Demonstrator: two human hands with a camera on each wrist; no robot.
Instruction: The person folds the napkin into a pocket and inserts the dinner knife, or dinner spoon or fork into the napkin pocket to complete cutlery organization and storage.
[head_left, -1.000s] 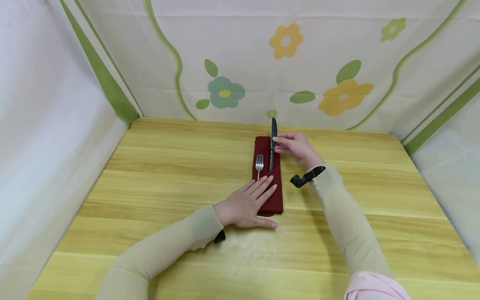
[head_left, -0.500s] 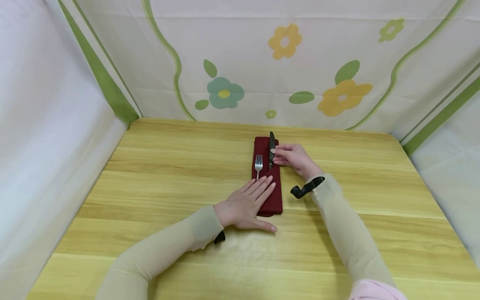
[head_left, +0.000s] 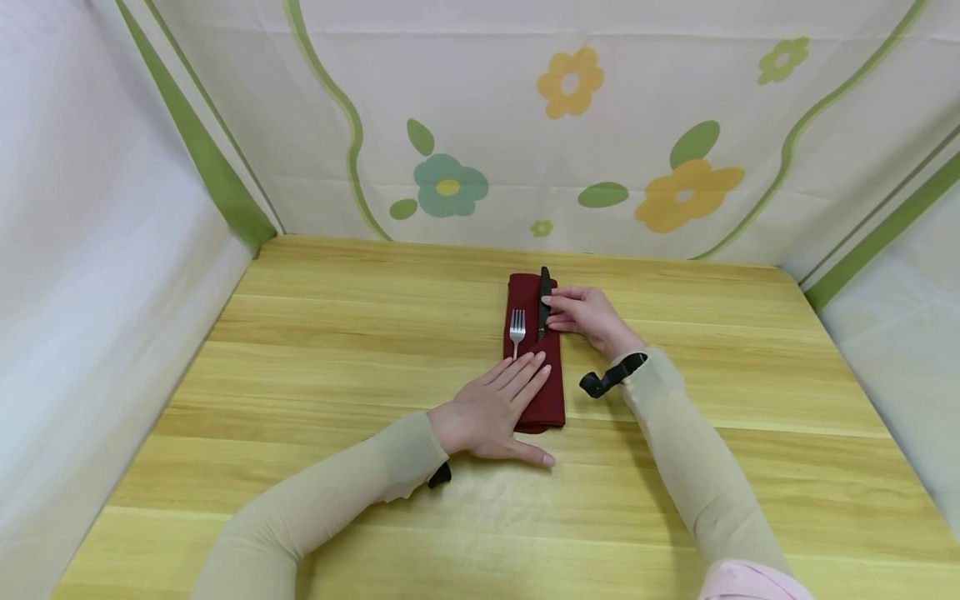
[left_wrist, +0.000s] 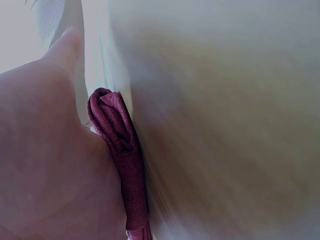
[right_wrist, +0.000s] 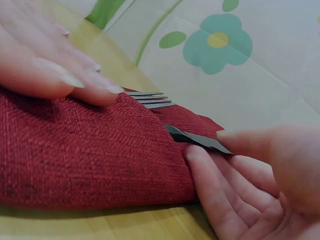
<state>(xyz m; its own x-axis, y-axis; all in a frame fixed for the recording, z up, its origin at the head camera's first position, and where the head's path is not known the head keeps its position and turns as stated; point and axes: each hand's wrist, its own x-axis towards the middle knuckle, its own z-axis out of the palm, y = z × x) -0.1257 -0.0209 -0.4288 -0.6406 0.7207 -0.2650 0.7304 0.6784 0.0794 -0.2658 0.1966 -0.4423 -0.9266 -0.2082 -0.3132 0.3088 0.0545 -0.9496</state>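
Observation:
A dark red folded napkin [head_left: 551, 392] lies lengthwise on the table, its layers visible edge-on in the left wrist view. My left hand [head_left: 491, 412] rests flat across its near half, fingers straight, thumb spread onto the wood. From the napkin's pocket a silver fork [head_left: 517, 325] shows its tines, its handle hidden under cloth and fingers. Beside it, to the right, a table knife [head_left: 544, 292] sits partly inside the pocket, blade outward and tip just past the napkin's far edge. Thumb and fingers of my right hand [head_left: 592, 317] pinch the blade, seen closely in the right wrist view.
The wooden table [head_left: 337, 333] reaches back to a white curtain [head_left: 495, 100] printed with flowers. White cloth walls stand at left and right. Each wrist wears a black camera band [head_left: 615, 375].
The knife has slid toward me, deeper into the napkin pocket, with my right hand pinching it; it has barely moved in the last half second. My left hand stays in place.

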